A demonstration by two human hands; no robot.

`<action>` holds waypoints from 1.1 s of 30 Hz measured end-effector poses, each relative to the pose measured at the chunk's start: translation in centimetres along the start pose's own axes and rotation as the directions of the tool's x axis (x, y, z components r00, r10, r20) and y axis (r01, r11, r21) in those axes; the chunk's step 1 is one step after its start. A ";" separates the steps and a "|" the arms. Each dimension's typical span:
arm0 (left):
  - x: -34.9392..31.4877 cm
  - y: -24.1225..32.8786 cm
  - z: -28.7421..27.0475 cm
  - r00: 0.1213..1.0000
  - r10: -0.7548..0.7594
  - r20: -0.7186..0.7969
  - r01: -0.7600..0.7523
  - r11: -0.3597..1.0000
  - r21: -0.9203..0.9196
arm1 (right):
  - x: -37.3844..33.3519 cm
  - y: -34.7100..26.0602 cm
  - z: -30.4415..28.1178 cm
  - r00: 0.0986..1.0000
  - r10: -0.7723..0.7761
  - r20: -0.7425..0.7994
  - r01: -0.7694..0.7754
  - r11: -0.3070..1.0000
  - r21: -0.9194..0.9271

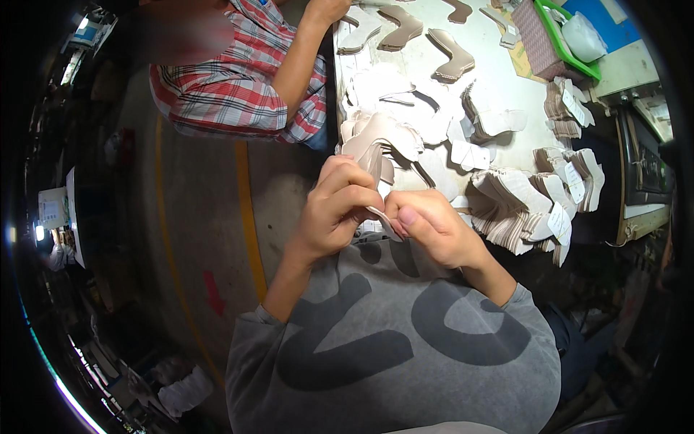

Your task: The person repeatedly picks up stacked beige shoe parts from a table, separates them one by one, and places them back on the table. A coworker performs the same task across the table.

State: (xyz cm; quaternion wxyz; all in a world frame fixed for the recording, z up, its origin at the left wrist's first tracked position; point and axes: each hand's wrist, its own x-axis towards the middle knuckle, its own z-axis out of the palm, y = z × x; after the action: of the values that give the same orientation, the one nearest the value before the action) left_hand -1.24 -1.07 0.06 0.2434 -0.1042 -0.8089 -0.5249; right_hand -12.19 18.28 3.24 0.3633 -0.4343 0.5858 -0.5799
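Note:
A thin, pale beige cut piece, like leather or a shoe part, is held close in front of my chest. My left hand has its fingers curled around the piece and covers much of it. On the other end, my right hand pinches the edge between thumb and curled fingers. Just beyond my left hand lies a loose heap of similar curved beige pieces on the white table, partly washed out by bright light.
Several stacks of curved pieces with white tags line the table's right side. At the back right are a green tray and a pink patterned box. A co-worker in a plaid shirt is at the left edge.

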 end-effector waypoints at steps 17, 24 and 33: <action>-0.3 0.9 -1.8 0.990 0.095 0.101 -0.095 0.995 0.000 | -0.1 -0.9 0.6 0.959 0.112 0.261 -0.122 0.992 0.021; -0.8 1.0 -2.6 0.990 0.091 0.110 -0.099 0.993 0.063 | 0.0 -0.8 1.5 0.964 0.117 0.238 -0.120 0.993 -0.002; -0.5 1.1 -2.7 0.988 0.103 0.119 -0.120 0.982 0.146 | 0.2 1.5 2.2 0.975 0.061 0.212 -0.091 0.986 0.137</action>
State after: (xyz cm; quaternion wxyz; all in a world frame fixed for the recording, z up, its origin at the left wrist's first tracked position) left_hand 0.40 -2.97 1.57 0.2345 -0.1594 -0.8517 -0.4406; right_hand -10.37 17.23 1.67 0.4751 -0.4417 0.5171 -0.5584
